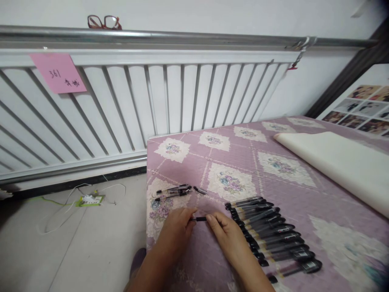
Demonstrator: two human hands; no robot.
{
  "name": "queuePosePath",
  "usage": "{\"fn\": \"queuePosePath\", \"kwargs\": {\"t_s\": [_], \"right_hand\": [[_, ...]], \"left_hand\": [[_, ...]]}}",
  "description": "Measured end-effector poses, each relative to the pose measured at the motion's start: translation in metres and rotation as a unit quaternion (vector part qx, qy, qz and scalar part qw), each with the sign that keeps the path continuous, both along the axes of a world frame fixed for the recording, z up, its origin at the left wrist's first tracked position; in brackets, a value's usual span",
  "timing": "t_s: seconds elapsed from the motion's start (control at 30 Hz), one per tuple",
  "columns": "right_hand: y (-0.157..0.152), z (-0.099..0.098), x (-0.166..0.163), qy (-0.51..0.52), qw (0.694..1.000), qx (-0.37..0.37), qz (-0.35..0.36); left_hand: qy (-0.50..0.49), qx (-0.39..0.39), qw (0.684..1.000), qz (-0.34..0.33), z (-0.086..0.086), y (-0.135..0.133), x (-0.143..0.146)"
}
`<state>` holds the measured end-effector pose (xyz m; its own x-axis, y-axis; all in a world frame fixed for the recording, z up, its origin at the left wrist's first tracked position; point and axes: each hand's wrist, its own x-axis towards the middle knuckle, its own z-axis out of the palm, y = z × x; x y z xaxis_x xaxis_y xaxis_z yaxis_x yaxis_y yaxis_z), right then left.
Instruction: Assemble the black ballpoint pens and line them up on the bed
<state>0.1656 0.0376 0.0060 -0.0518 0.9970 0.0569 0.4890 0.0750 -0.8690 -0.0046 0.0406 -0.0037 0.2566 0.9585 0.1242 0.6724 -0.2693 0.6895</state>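
Between my two hands, low over the purple floral bed cover (240,158), is a slim pen (200,219) with a dark grip section. My left hand (180,225) pinches its left end, and my right hand (223,231) pinches the right end; the fingers hide both ends. Just beyond my left hand lie several black pens (173,190) and a short black pen cap (199,190). To the right of my right hand, several capped clear-barrelled pens (279,233) are laid side by side in a slanting row.
A rolled white sheet (337,162) lies at the right. Behind the bed runs a white radiator (185,93) with a pink note (59,73); glasses (104,22) rest on the pipe above. On the left floor sits a power strip (91,200) with loose cables.
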Motion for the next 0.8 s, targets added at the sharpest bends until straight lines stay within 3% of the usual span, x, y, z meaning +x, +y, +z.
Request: {"fn": "queuePosePath", "kwargs": {"t_s": [0.2,0.37,0.63,0.8], "right_hand": [[0.001,-0.001,0.001,0.068,0.997,-0.015,0.013],[0.002,-0.002,0.004,0.137,0.989,-0.030,-0.035],[0.004,-0.009,0.003,0.316,0.940,-0.105,-0.076],[0.004,-0.009,0.005,0.295,0.949,-0.094,-0.065]], "left_hand": [[0.008,-0.008,1.000,-0.002,0.003,-0.001,0.000],[0.035,-0.018,0.999,-0.030,0.010,0.001,-0.003],[0.052,-0.016,0.998,-0.027,0.015,0.000,-0.001],[0.043,-0.009,0.999,-0.014,0.014,-0.001,-0.001]]}}
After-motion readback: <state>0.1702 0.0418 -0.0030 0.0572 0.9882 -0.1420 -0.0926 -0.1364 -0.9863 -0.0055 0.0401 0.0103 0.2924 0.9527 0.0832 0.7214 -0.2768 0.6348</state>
